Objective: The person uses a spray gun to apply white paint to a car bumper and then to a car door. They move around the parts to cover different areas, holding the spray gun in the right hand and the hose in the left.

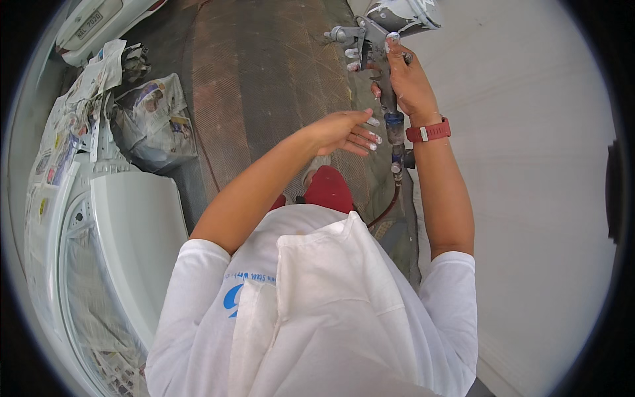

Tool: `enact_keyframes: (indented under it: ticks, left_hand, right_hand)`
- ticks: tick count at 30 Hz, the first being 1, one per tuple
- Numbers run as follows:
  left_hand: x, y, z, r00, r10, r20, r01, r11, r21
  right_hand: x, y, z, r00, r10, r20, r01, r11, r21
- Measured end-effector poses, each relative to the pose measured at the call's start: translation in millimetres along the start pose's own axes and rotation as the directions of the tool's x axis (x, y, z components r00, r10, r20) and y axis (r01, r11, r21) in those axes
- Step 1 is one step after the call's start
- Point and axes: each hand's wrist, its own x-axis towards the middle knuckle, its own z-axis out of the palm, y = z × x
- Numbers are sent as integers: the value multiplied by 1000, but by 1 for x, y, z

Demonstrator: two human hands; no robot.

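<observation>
My right hand (411, 85) is wrapped round the handle of a metal spray gun (389, 100) at the upper right. On top of the gun, a paint-smeared cup (405, 14) reaches the upper edge of the picture. An air hose (391, 210) runs down from fittings under the handle. My left hand (340, 132) is held out just left of the handle, fingers stretched and apart, holding nothing. White paint marks the fingertips of both hands.
At left stands a pale car body (135, 231), partly masked with newspaper (49, 155). A newspaper-covered bundle (159, 122) sits beside it. A white car part with a plate (92, 30) is at the upper left. A pale wall (529, 198) rises close on my right. Worn matting (264, 79) covers the floor.
</observation>
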Motion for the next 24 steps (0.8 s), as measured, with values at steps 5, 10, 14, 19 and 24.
enact_keyframes:
  ticks: [5, 10, 14, 19, 24]
  left_hand:
    - [58, -5, -28, 983, -167, 81, 162, 984, 70]
    - [138, 13, -54, 969, -224, 100, 225, 974, 3]
    - [198, 63, -75, 950, -289, 115, 294, 955, -30]
    - [251, 125, -103, 967, -238, 91, 242, 970, -30]
    - [288, 168, -143, 961, -260, 96, 259, 966, 20]
  right_hand:
    - [43, 37, -8, 1000, -5, 5, 5, 999, 41]
    - [121, 40, -21, 996, -21, 89, 14, 997, 76]
    - [184, 36, -36, 991, -11, 133, 0, 997, 83]
    - [266, 32, -49, 985, 24, 172, -31, 999, 38]
    - [338, 37, -52, 988, -7, 153, 5, 1000, 10]
